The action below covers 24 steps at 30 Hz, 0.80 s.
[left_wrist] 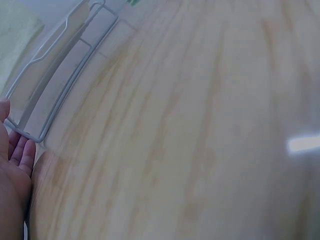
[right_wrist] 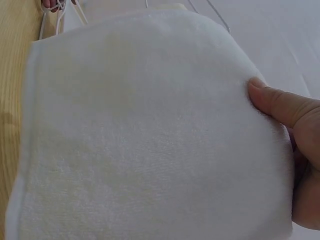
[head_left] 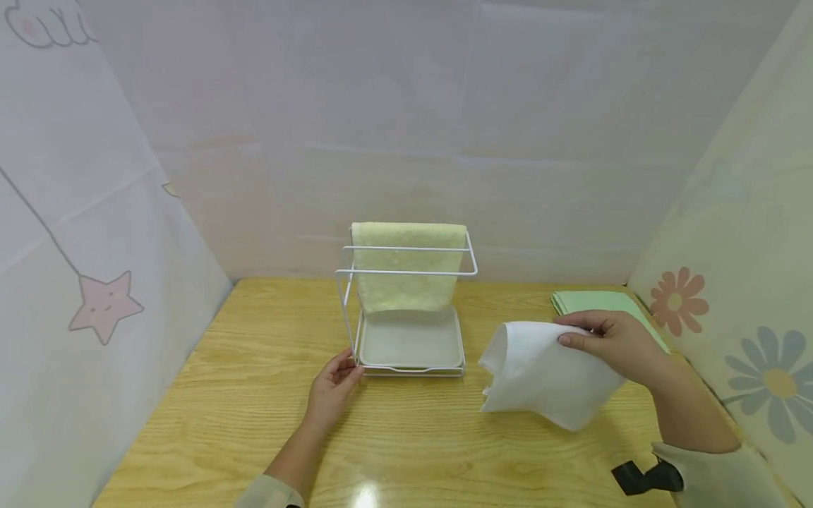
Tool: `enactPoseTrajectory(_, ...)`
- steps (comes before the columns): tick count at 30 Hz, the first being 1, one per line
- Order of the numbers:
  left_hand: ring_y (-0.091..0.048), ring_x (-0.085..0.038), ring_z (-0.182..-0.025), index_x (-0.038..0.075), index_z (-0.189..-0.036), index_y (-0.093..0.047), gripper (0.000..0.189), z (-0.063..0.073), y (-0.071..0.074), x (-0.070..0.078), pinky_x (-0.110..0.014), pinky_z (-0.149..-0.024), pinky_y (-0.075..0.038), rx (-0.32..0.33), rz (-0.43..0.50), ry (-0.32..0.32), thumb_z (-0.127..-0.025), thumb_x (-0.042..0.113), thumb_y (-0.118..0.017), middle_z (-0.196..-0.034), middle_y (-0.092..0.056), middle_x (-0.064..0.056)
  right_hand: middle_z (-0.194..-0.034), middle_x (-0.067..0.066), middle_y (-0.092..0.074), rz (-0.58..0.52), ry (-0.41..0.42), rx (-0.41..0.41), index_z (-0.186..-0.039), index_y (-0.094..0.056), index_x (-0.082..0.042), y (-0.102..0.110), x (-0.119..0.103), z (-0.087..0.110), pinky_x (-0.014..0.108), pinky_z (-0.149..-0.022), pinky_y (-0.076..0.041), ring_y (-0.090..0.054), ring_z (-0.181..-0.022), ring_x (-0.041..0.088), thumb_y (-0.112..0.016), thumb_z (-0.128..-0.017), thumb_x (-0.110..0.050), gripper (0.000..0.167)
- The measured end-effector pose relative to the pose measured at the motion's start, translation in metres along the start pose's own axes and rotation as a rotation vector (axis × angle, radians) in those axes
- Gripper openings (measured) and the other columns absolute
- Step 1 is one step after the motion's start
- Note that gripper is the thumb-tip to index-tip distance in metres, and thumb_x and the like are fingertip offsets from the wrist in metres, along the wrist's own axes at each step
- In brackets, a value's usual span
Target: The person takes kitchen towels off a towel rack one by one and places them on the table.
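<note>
A white wire rack with several rails stands mid-table, a pale tray in its base. Over its rear rail hangs a yellow cloth. My left hand holds the rack's front left bottom corner, thumb on one side and fingers on the other, as the left wrist view also shows along the base wire. To the right of the rack, my right hand pinches the top edge of a folded white cloth, which hangs down above the table. Plush pile covers this cloth in the right wrist view.
A folded green cloth lies at the back right of the wooden table, partly behind my right hand. Pale fabric walls enclose the table at the back, left and right. A black strap hangs at my right sleeve.
</note>
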<state>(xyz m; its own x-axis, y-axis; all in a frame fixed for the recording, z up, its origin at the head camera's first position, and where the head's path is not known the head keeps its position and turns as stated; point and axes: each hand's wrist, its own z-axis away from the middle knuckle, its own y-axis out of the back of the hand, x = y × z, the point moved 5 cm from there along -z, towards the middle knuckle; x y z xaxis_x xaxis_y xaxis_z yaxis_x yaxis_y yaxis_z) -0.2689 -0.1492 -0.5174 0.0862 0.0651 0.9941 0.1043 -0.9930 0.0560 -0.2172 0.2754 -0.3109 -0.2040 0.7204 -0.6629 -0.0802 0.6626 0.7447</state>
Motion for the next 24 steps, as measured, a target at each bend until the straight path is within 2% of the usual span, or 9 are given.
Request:
enactPoseTrajectory(2,-0.058,0.002,-0.090,-0.004,-0.135,-0.053,0.046,-0.001,0.000,0.000,-0.009,-0.081,-0.050,0.003,0.010,0.001,-0.092,0.005,-0.067,-0.118,-0.059,-0.026,-0.112,0.015,-0.071,-0.011,0.004,0.001,-0.121,-0.069,-0.008,-0.005,0.002,0.003,0.026,-0.063,-0.055,-0.066,-0.077,0.003,-0.069,-0.092,-0.028,0.035)
enactPoseTrajectory(11,-0.057,0.003,-0.090,-0.004,-0.135,-0.053,0.045,0.000,-0.001,0.000,-0.009,-0.080,-0.051,0.001,0.021,-0.005,-0.092,0.003,-0.066,-0.118,-0.058,-0.027,-0.116,0.014,-0.069,-0.061,-0.001,-0.069,-0.119,-0.070,-0.011,-0.027,0.010,0.007,0.024,-0.065,-0.055,-0.062,-0.082,0.001,-0.070,-0.091,-0.028,0.033)
enactPoseTrajectory(16,-0.058,0.003,-0.089,-0.005,-0.135,-0.053,0.045,0.001,0.000,0.002,-0.010,-0.079,-0.051,0.001,0.019,-0.006,-0.092,0.003,-0.066,-0.118,-0.058,-0.027,-0.118,0.013,-0.069,-0.029,0.006,-0.093,-0.121,-0.070,-0.012,-0.041,0.021,-0.006,0.023,-0.067,-0.053,-0.063,-0.091,0.006,-0.069,-0.091,-0.033,0.036)
enactPoseTrajectory(24,-0.057,0.002,-0.091,-0.004,-0.135,-0.053,0.046,0.001,-0.001,0.001,-0.009,-0.081,-0.051,0.002,0.007,0.011,-0.092,0.005,-0.067,-0.118,-0.059,-0.026,-0.124,0.018,-0.066,0.003,-0.053,-0.052,-0.124,-0.067,-0.008,-0.048,0.055,-0.033,0.027,-0.073,-0.056,-0.067,-0.101,0.025,-0.068,-0.092,-0.036,0.043)
